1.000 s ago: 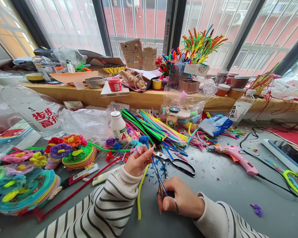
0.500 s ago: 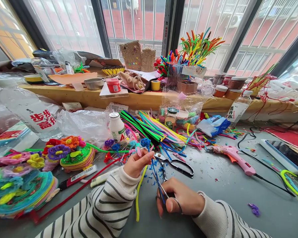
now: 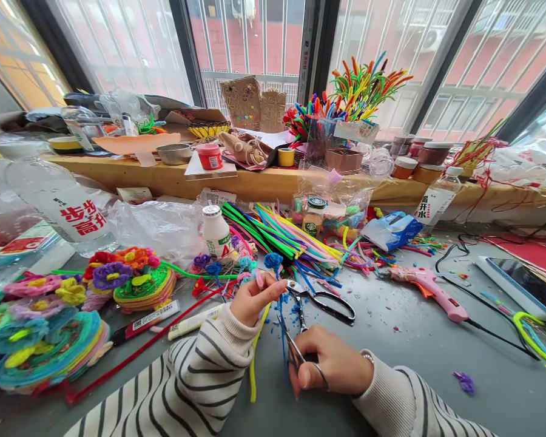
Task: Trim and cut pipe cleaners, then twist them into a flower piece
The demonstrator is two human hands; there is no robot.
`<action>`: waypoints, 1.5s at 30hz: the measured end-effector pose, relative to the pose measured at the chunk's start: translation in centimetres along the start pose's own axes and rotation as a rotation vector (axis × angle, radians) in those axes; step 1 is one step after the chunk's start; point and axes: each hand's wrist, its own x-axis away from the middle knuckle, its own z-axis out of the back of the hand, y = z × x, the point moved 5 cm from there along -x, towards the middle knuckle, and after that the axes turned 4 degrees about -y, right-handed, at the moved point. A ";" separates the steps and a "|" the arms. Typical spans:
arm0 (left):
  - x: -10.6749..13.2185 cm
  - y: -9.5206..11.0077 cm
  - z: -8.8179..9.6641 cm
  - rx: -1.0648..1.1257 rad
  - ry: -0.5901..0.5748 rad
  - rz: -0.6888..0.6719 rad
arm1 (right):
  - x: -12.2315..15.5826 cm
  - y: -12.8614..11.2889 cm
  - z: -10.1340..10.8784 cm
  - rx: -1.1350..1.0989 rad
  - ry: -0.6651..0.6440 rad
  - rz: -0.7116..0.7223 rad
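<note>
Pinched between the fingers of my left hand [image 3: 255,300] is a blue pipe cleaner flower [image 3: 273,261], its thin blue stem hanging down. My right hand [image 3: 330,364] grips a small pair of silver scissors [image 3: 290,341] by the loops. Their blades point up and left, right beside the stem; whether they touch it I cannot tell. Blue fuzz clippings lie on the table around the stem. Behind my right hand rests a larger pair of black-handled scissors [image 3: 332,306]. A yellow pipe cleaner [image 3: 253,370] lies beneath my left wrist.
Finished pipe cleaner flowers [image 3: 113,276] and coiled discs [image 3: 50,358] crowd the left. Loose pipe cleaners [image 3: 295,237] spread behind my hands, near a white bottle [image 3: 215,233]. On the right lie a pink glue gun [image 3: 432,291] with its cable and a purple scrap [image 3: 464,383].
The blue flower and my left hand have shifted slightly to the right. The small scissors have tilted, with their blades a little further left, and the stem hangs straighter.
</note>
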 end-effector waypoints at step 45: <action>0.7 -1.2 -0.2 0.330 0.064 0.275 | -0.1 -0.1 0.8 -0.083 0.226 -0.031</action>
